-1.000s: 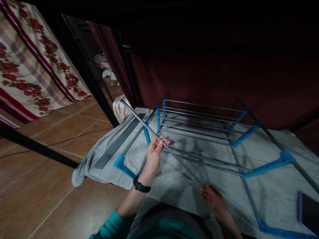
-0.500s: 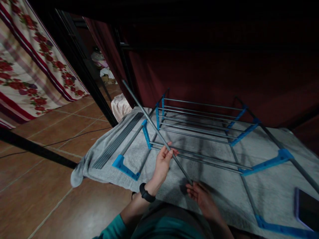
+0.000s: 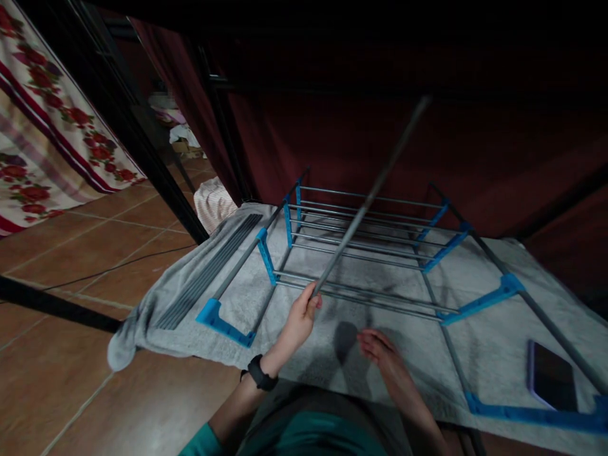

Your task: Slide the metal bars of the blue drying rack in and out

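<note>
A grey metal rod (image 3: 354,227) slants up and away to the right, its lower end in my left hand (image 3: 303,311), whose fingers are closed round it. My right hand (image 3: 377,348) hovers over the grey blanket with nothing in it, fingers loosely extended and apart from the rod. Behind both hands lies a partly assembled rack (image 3: 365,292) of grey tubes and thin cross rods joined by blue plastic brackets (image 3: 489,301). The rod passes in front of the rack's cross rods. Several loose grey rods (image 3: 209,272) lie side by side to the left of the rack.
The grey blanket (image 3: 327,354) covers the raised surface under the rack. A phone (image 3: 553,377) rests on it at the right, inside the frame. Black metal posts (image 3: 147,152) stand at the left, above a tiled floor (image 3: 95,253) with a cable (image 3: 118,269). A dark red curtain (image 3: 285,139) hangs behind.
The rod has swung from leaning up-left to leaning up-right in my left hand. My right hand has let go of its lower end. The view has shifted slightly to the right.
</note>
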{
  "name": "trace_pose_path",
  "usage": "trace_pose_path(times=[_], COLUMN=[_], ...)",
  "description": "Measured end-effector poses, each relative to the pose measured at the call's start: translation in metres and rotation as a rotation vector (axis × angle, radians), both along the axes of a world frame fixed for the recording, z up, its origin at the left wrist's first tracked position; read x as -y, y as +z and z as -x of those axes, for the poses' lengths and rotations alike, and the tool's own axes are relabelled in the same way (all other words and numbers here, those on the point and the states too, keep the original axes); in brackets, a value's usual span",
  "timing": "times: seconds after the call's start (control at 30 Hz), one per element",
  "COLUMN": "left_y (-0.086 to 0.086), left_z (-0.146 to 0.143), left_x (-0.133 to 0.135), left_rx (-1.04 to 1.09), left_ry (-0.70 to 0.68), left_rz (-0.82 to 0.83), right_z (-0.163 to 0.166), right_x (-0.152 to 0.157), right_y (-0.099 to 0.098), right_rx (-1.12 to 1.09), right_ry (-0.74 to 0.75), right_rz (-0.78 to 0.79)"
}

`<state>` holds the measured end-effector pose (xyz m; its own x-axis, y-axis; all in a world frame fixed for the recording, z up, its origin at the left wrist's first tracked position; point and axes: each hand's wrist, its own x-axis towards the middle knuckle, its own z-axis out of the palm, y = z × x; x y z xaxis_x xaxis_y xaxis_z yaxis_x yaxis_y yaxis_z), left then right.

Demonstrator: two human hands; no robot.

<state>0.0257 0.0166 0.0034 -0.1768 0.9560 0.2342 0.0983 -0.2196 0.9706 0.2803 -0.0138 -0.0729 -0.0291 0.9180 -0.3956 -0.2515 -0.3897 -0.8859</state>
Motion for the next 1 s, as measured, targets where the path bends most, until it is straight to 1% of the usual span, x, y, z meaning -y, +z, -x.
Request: trace_pose_path(times=[0.13, 0.23, 0.37, 0.47, 0.57, 0.67, 0.77, 0.87, 1.0], left_y=[-0.005, -0.013, -0.03, -0.044, -0.057, -0.066, -0.069, -0.068, -0.063], left_z=[0.013, 0.025, 0.043, 0.055, 0.065, 0.072, 0.073, 0.07, 0.065], left_x=[0.004, 0.006, 0.002, -0.005, -0.011, -0.016, -0.019, -0.022, -0.025], left_rx=[-0.031, -0.078, -0.287, -0.445, -0.514, -0.553, -0.6, -0.623, -0.621], left_ry=[-0.027, -0.056, -0.037, -0.087, -0.113, -0.122, -0.183, -0.262, -0.331], left_rz=[0.009, 0.032, 0.111, 0.137, 0.152, 0.157, 0.125, 0.093, 0.096], right_z=[-0.014, -0.021, -0.027, -0.031, -0.037, -0.047, -0.057, -0.069, -0.084], right_x=[-0.013, -0.021, -0.031, -0.038, -0.043, -0.046, -0.05, -0.055, -0.057], right_y=[0.021, 0.034, 0.051, 0.064, 0.072, 0.075, 0.073, 0.069, 0.061], right_rx=[-0.001, -0.017, -0.065, -0.135, -0.187, -0.227, -0.272, -0.292, -0.258], right_ry=[-0.129, -0.202, -0.316, -0.404, -0.469, -0.514, -0.561, -0.613, -0.703], right_rz=[-0.015, -0.046, -0.111, -0.178, -0.235, -0.27, -0.29, -0.302, -0.301])
